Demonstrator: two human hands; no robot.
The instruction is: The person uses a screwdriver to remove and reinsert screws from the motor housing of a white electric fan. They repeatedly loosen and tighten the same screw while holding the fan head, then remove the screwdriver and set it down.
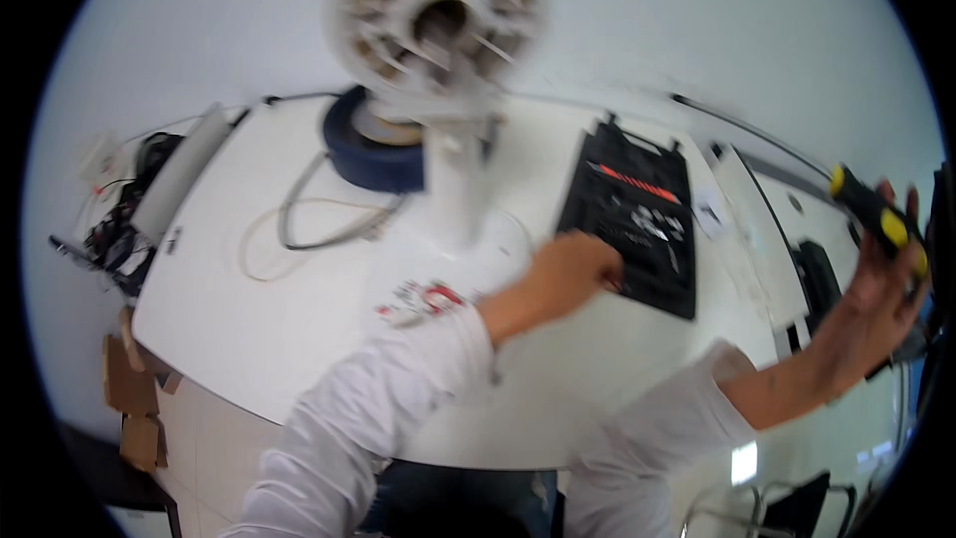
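My right hand (pixel 881 274) is raised at the far right, closed around a black and yellow screwdriver (pixel 876 214). Its long shaft slants up and to the left, away from the hand. My left hand (pixel 573 269) is over the near left edge of a black tool case (pixel 652 274), fingers curled in. What those fingers hold, if anything, is hidden. Inside the lying case are a red strip of small pieces and several shiny metal parts. Left of the case stands a white pedestal (pixel 453 179) bearing a spoked, wheel-like white head (pixel 413 10), blurred.
A dark blue ring-shaped thing (pixel 373 159) sits behind the pedestal, with a looped grey cable (pixel 289 209) beside it on the white table (pixel 239 339). Tangled black cables (pixel 124 239) lie beyond the left edge. Cardboard boxes (pixel 129 379) are at lower left, a chair (pixel 797 508) at lower right.
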